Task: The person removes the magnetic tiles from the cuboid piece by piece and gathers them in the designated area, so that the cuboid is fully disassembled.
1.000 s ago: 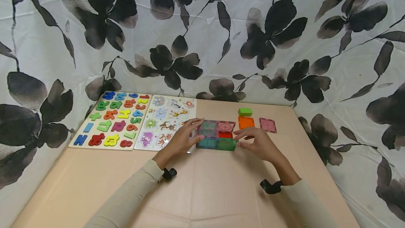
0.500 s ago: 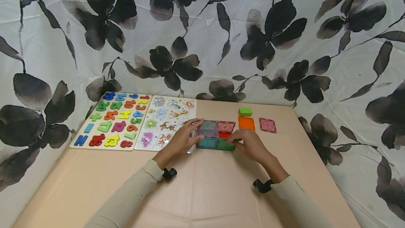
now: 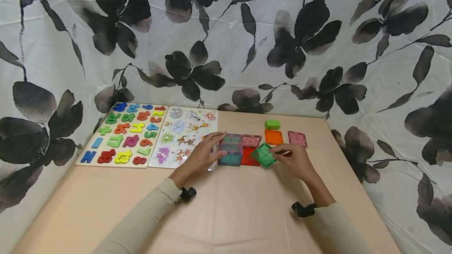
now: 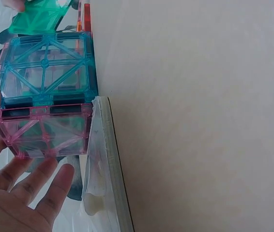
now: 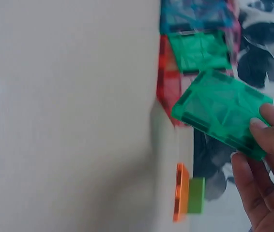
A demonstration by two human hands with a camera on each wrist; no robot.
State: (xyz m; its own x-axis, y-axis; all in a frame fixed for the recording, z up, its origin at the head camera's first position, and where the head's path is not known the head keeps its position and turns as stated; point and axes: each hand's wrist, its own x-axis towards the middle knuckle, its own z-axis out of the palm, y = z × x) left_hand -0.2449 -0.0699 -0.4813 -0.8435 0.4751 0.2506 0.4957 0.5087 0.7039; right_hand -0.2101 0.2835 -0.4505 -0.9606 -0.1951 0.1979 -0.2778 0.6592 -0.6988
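My right hand (image 3: pixel 293 160) pinches a translucent green square magnetic tile (image 3: pixel 264 156) between thumb and fingers. The tile is tilted, just in front of the right part of a box-like structure of magnetic tiles. That structure has a blue front tile (image 4: pixel 45 67), a pink side tile (image 4: pixel 45 133), and a red tile (image 3: pixel 250 156) at its right part. Another green tile (image 5: pixel 200 50) stands inside it, beside the blue part. My left hand (image 3: pixel 203 154) rests against the structure's left side, fingers fairly straight, thumb near the upper edge.
Behind the right hand lie an orange tile (image 3: pixel 273 137), a light green block (image 3: pixel 272 124) and a pink tile (image 3: pixel 297 139). On the left are a letter-and-number board (image 3: pixel 121 136) and an animal picture board (image 3: pixel 185 136). A floral cloth (image 3: pixel 240 77) hangs at the back.
My right hand reached to the structure's front right, took hold of the green tile there and drew it away to the right, uncovering the red tile. The left hand stayed in place.
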